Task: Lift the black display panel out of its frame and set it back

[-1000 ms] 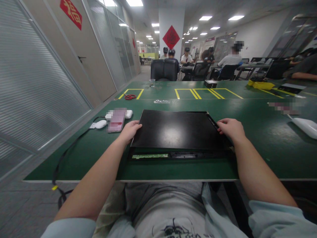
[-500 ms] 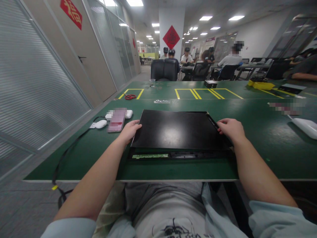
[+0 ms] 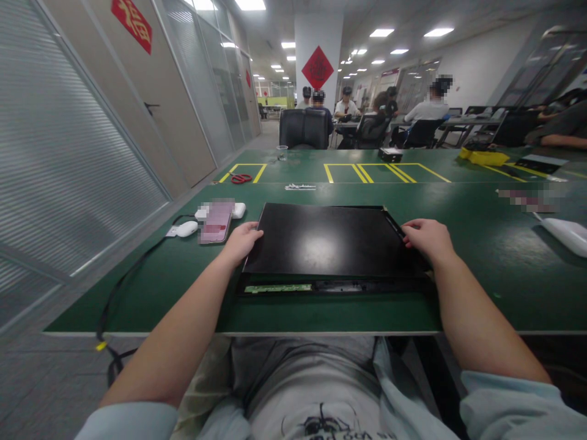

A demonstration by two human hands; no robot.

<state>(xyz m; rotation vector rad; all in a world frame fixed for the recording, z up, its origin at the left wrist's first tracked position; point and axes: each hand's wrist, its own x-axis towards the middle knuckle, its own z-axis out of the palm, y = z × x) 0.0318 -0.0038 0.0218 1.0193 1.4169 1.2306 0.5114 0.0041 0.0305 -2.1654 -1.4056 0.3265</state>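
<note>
A flat black display panel (image 3: 316, 238) lies slightly askew over a shallow black frame (image 3: 367, 286) on the green table. Along the frame's near side, a strip of green circuit board (image 3: 277, 288) shows. At the panel's left edge, my left hand (image 3: 243, 240) is closed, thumb on top and the other fingers partly hidden. My right hand (image 3: 424, 237) pinches the right side of the frame, close to the panel's edge; its fingertips are partly hidden.
Left of the panel lie a phone (image 3: 215, 223) and a white device (image 3: 186, 229) with a black cable. Red-handled scissors (image 3: 241, 178) and small white pieces (image 3: 300, 187) lie beyond. A white object (image 3: 566, 235) and a yellow item (image 3: 483, 157) are rightward. People sit farther back.
</note>
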